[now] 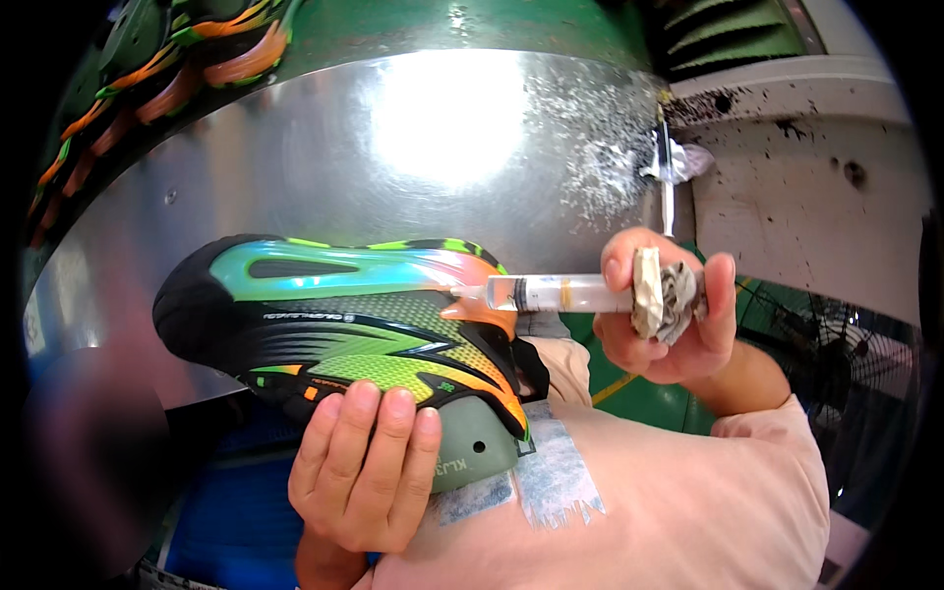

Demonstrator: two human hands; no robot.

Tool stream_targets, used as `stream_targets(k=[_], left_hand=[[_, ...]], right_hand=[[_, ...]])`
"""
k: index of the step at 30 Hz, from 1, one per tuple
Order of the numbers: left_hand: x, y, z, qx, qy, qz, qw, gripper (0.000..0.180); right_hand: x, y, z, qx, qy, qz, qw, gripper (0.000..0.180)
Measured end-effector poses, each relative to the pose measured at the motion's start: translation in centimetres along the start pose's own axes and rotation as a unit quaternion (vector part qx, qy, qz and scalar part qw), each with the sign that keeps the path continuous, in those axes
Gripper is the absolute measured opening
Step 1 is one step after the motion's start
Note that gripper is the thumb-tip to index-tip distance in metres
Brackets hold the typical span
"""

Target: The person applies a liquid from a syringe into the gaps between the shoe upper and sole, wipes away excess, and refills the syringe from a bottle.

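Observation:
A black, green and orange sports shoe [364, 334], with a shiny translucent sole [324, 272] that fades from blue-green to pink, lies on its side in front of me. A grey-green shoe last [482, 442] fills it and sticks out at its opening. My left hand [369, 467] is closed on the shoe and last from below. My right hand [669, 305] grips a clear syringe [565, 293], its plunger end wrapped in crumpled tape or paper [661, 300]. The syringe tip reaches the sole edge near the heel; whether it touches is hard to tell.
A shiny metal worktop [295, 147] spreads beyond the shoe, with whitish residue [600, 147] at its right. A thin stick-like tool [667, 177] lies on white crumpled paper [690, 160] by the edge. More shoes [187, 59] stand upper left. A black fan [836, 344] is at right.

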State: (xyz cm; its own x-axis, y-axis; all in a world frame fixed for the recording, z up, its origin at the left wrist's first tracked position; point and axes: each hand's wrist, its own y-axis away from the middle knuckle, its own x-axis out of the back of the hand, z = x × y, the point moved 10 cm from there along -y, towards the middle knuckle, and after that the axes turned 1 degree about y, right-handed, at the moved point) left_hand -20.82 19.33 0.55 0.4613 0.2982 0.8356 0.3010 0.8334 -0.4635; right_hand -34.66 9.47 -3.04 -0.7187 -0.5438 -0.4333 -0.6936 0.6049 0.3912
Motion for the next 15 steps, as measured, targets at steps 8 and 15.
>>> stream_targets(k=[8, 15], left_hand=[[-1.0, -1.0, 0.6, 0.003, -0.046, 0.046, 0.998, 0.017], [-1.9, -1.8, -0.4, 0.015, -0.059, 0.032, 0.998, 0.016]], right_hand=[[-0.5, -2.4, -4.6, -0.054, 0.191, -0.002, 0.980, 0.079], [-6.5, -3.0, -5.2, -0.072, 0.306, 0.038, 0.949, 0.068]])
